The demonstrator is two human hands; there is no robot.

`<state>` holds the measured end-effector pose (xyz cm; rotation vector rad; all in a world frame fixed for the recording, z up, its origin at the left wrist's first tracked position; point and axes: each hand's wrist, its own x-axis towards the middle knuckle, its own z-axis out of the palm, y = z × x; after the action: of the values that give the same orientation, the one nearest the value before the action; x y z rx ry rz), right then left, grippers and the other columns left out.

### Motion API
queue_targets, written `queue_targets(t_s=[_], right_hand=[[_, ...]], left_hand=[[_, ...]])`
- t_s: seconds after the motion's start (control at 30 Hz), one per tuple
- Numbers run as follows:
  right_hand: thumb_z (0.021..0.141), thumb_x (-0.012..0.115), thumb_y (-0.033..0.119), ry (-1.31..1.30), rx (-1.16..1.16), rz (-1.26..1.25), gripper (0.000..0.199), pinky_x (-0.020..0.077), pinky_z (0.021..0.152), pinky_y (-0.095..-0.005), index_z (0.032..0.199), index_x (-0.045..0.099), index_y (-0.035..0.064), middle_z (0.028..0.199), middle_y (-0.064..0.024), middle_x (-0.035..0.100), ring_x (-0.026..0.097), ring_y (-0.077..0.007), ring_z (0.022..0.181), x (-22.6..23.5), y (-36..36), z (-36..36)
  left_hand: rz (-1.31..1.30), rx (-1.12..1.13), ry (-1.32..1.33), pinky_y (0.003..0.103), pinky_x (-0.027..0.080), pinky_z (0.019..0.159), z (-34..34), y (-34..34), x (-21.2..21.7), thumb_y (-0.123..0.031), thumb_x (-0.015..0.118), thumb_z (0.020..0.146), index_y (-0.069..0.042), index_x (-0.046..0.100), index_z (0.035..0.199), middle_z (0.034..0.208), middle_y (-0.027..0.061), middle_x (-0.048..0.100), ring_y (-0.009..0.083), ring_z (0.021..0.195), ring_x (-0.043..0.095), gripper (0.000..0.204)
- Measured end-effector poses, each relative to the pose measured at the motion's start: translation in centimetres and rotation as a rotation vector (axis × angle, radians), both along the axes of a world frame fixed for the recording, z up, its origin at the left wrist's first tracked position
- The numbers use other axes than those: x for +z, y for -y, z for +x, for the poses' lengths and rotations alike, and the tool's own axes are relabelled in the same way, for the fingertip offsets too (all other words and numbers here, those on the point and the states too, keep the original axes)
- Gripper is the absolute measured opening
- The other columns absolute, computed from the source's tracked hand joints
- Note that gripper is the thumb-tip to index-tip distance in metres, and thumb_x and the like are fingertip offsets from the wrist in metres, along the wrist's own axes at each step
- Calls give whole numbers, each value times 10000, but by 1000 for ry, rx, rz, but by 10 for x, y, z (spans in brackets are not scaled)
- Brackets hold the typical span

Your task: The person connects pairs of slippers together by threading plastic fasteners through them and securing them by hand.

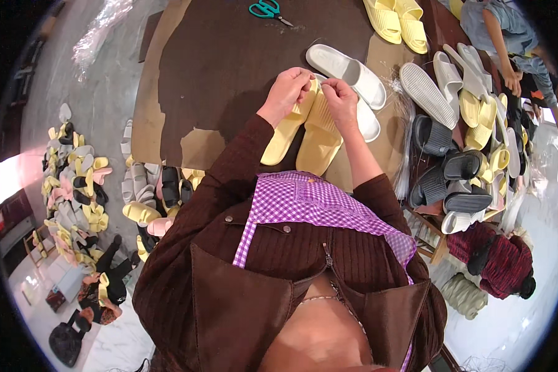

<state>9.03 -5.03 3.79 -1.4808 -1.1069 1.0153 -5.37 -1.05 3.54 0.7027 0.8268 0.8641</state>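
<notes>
A pair of yellow slippers lies on the table before me, the left slipper close beside the right slipper. Over the far end of the pair, my left hand is closed, thumb and fingers pressed together. My right hand is pinched a little to its right, above the right slipper. Whatever the fingertips hold is too fine to make out. Just right of my hands lies a white slipper; another white slipper is partly hidden behind my right hand.
Green-handled scissors lie at the table's far side, near another yellow pair. Thin clear strands hang by a heap of mixed slippers at right. Many slippers cover the floor at left. A co-worker's arm reaches in at upper right.
</notes>
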Motion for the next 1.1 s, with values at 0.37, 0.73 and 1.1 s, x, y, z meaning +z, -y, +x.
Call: queue_targets(t_s=[0.37,0.73,1.1], right_hand=[[829,591,94,-6,25,10,96,401,613,-176,884,611,17,733,49,553,468,-27,660,7,3,-2],[833,589,100,-102,19,-2,109,417,641,-184,891,616,12,759,35,578,491,-35,688,1,-1,2],[840,570,73,-119,52,-11,104,418,681,-190,916,607,12,819,32,583,506,-43,742,-3,-1,4]], left_hand=[[54,-25,-65,178,334,431,-1,1,-2,-152,478,907,-45,561,844,650,-32,483,34,491,412,149],[17,-5,-12,165,349,453,4,5,-1,-158,484,915,-57,574,889,688,-43,499,26,518,435,138],[52,51,5,184,372,457,3,3,-4,-128,512,887,-32,561,852,687,-17,523,39,540,459,113]])
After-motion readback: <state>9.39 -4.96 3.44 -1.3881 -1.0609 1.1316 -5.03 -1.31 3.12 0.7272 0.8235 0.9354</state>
